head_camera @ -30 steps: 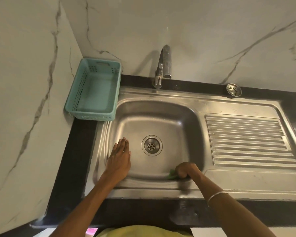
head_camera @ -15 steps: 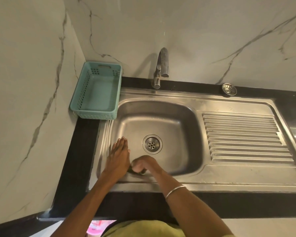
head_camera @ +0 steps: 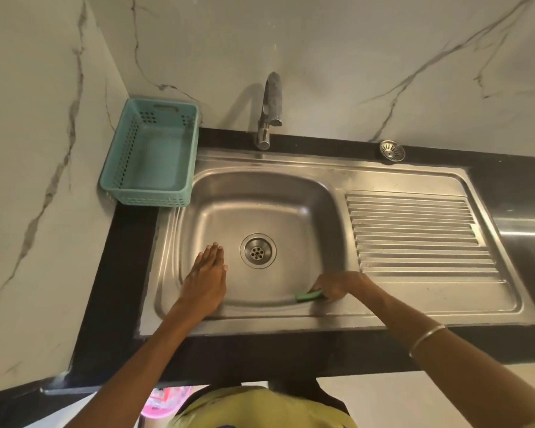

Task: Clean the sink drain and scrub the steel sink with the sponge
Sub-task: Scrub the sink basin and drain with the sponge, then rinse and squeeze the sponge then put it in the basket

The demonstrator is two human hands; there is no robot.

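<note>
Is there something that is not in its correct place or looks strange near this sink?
Yes: the drain strainer lies on the black counter behind the draining board, not in the drain, which is left open.

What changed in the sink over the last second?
The right hand, gripping the green sponge, swept left along the basin's near edge to the left hand, then back right. The left hand stayed flat on the basin floor; drain and strainer unchanged.

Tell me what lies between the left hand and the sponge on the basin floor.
Only bare steel of the sink, in the head view; the drain sits farther back, left hand to sponge.
</note>
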